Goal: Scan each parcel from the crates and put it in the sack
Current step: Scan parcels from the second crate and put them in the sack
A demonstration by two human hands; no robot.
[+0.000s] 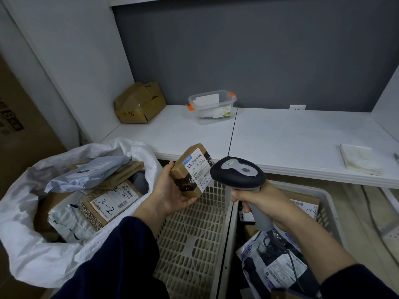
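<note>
**A:** Grey wall (259, 50) behind, white desk (291, 143) across the back. Where does everything sit?

**B:** Far left, the white woven sack (32, 244) gapes open, already holding boxes and grey mailers. Next, the left hand (172, 190) cradles the small brown cardboard parcel (192, 169), thumb and curled fingers round it, above the beige slotted plastic crate (194, 244). Just right, the black-and-grey handheld scanner (237, 173) points at its white label. The right hand (259, 199) is wrapped round the handle, over the second crate (311, 187), which holds bagged parcels (276, 262).

**A:** Risks?

**B:** The scanner head sits so close that it overlaps the label, so I'd judge a read could miss. Then the parcel might reach the sack unscanned. A loose cradle could also let it drop into the crate.
</note>
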